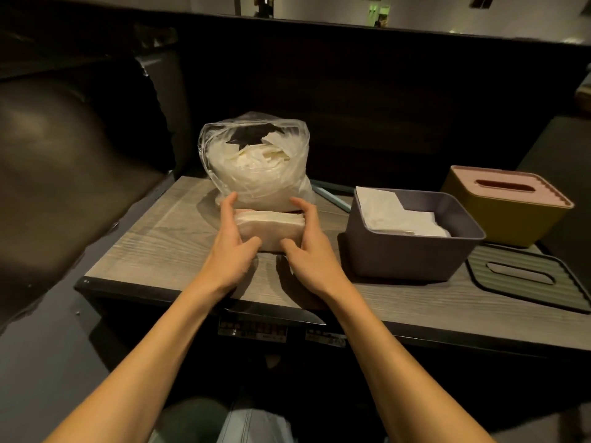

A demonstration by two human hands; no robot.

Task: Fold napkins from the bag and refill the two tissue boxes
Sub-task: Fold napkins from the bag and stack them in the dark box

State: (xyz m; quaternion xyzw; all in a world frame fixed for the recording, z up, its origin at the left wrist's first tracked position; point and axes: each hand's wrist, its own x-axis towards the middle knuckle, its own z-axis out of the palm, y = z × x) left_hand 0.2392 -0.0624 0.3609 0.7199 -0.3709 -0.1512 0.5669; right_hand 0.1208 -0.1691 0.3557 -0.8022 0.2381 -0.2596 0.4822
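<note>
Upholstery of a dark bench seat [64,148] fills the left of the view, running beside the grey wood-grain table [153,238]; at the table's far edge stands a clear plastic bag [256,161], its mouth open at the top and its body full of loose white napkins; just in front of the bag, touching or nearly touching its base, a stack of folded napkins [271,230] lies on the table between the two hands. Left hand [232,247] grips the stack's left end, fingers reaching along the far side toward the bag and thumb curled against the near face; right hand [308,247] grips the right end the same way, fingers bent over the far corner and thumb pressed on the near face; both bare forearms reach in from the lower edge. Right of the hands sits a purple tissue box [412,254] with its lid off, folded white napkins lying inside and filling it part way; just beyond it, further right and back, stands a yellow tissue box [499,219] closed by a pink slotted lid [508,188]; nearer, at the table's right end, a green ribbed lid [524,279] with an oval slot lies flat, beside the purple box.
</note>
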